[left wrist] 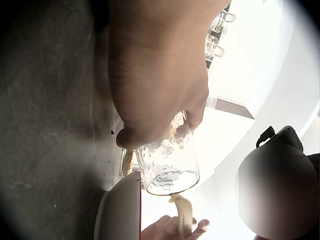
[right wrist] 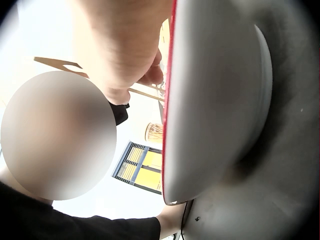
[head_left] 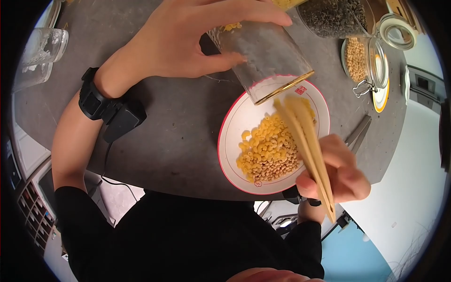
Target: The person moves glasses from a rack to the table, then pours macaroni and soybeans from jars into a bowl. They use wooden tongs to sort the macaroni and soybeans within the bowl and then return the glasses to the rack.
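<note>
A person in black sleeves works over a grey table (head_left: 164, 155), left hand (head_left: 195, 42) curled around a clear glass (head_left: 265, 54) tipped on its side, its gold rim angled down over a red-rimmed bowl (head_left: 229, 141). The right hand (head_left: 342, 174) grips a pair of wooden tongs (head_left: 311, 150), their tips above the bowl just beside the glass's mouth; blur hides whether they pinch anything. In the bowl, yellow macaroni (head_left: 265, 138) lies against a heap of pale beans (head_left: 277, 168) nearer the person. A few yellow pieces show at the glass's far end. Beyond the bowl stand a jar of beans (head_left: 355, 58) and a container of dark, dried bits (head_left: 333, 18). Grey tweezers (head_left: 360, 133) rest to the bowl's right.
</note>
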Demonstrator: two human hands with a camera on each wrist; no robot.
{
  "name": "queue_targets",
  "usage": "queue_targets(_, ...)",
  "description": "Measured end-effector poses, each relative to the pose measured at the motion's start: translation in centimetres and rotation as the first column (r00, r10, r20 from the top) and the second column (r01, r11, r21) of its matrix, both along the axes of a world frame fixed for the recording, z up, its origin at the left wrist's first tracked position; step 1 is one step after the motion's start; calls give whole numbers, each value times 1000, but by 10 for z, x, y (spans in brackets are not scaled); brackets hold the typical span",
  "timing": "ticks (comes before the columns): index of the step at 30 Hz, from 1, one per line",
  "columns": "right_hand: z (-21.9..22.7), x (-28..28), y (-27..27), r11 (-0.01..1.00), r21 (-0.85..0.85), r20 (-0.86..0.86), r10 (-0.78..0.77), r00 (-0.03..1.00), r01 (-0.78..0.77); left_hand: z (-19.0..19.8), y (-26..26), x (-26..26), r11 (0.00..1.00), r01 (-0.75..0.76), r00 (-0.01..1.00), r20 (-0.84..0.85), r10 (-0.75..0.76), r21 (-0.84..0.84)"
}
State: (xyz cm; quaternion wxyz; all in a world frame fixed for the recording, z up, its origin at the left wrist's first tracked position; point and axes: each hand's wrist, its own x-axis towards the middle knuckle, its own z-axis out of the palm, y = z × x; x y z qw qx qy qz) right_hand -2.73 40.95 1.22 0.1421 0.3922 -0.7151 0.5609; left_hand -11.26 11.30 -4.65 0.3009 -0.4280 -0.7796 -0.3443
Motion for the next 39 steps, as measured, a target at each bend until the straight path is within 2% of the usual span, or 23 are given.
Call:
queue_targets(1, -1, -1, -4, 992, -105, -7, -71, 997, 70, 0, 0, 0, 1000, -4, 1000, 3, 4, -1)
queue_targets(2, 7, -3, 18, 972, 230, -32, 61, 998, -52, 1, 1, 0, 1000, -1, 1000, 3, 1, 0)
queue_targets(3, 11, -3, 25, 972, 230, -34, 59, 998, -50, 2, 1, 1, 1000, -3, 1000, 4, 3, -4)
queue_targets(5, 15, -3, 31, 919, 392, -97, 89, 991, -44, 2, 0, 0, 1000, -11, 1000, 3, 11, -11)
queue_targets(6, 9, -4, 25, 956, 293, -117, 41, 992, -5, 1, 1, -1, 1000, -1, 1000, -8, 1, -5)
queue_targets(7, 9, -6, 22, 956, 293, -119, 42, 992, -5, 2, 2, -2, 1000, 10, 1000, -20, -10, 1)
queue_targets(8, 11, -8, 20, 935, 354, -105, 51, 993, -10, 4, 1, 1, 1000, 10, 1000, -21, -10, 1)
queue_targets(10, 11, -9, 21, 902, 431, -83, 78, 994, -34, 21, 3, 12, 999, -20, 996, 91, 25, -49)
queue_targets(14, 3, -7, 20, 926, 377, -98, 64, 993, -22, 1, 1, 1, 1000, 1, 1000, 14, -1, 0)
queue_targets(23, 7, -8, 25, 896, 432, -54, 140, 989, -103, -1, 2, 0, 1000, -13, 1000, -7, 13, 7)
queue_targets(25, -5, -3, 29, 994, 92, -33, 69, 997, -66, 0, 1, 0, 1000, -10, 1000, -8, 10, 0)
queue_targets(27, -8, -5, 29, 996, 61, -32, 62, 998, -60, -2, 1, -4, 1000, -1, 999, -40, 1, -4)
queue_targets(29, -4, -14, 25, 988, 33, -81, 150, 985, -148, 1, 1, -3, 1000, 15, 997, -73, -16, -12)
queue_targets(30, -1, -13, 25, 989, 33, -82, 147, 986, -145, 13, 3, 6, 1000, -2, 1000, -5, 2, -26)
queue_targets(31, 1, -12, 26, 986, 110, -74, 136, 988, -128, 19, 5, 10, 999, -20, 998, 63, 23, -41)
queue_targets(32, 3, -10, 26, 976, 186, -66, 126, 990, -112, 11, 4, 5, 999, -21, 998, 64, 24, -42)
queue_targets(34, 7, -7, 24, 947, 314, -30, 79, 996, -65, -8, 4, -9, 999, 25, 997, -69, -22, 43)
queue_targets(39, 10, -7, 20, 924, 376, -62, 97, 993, -67, 14, 3, 7, 1000, -7, 999, 31, 8, -22)
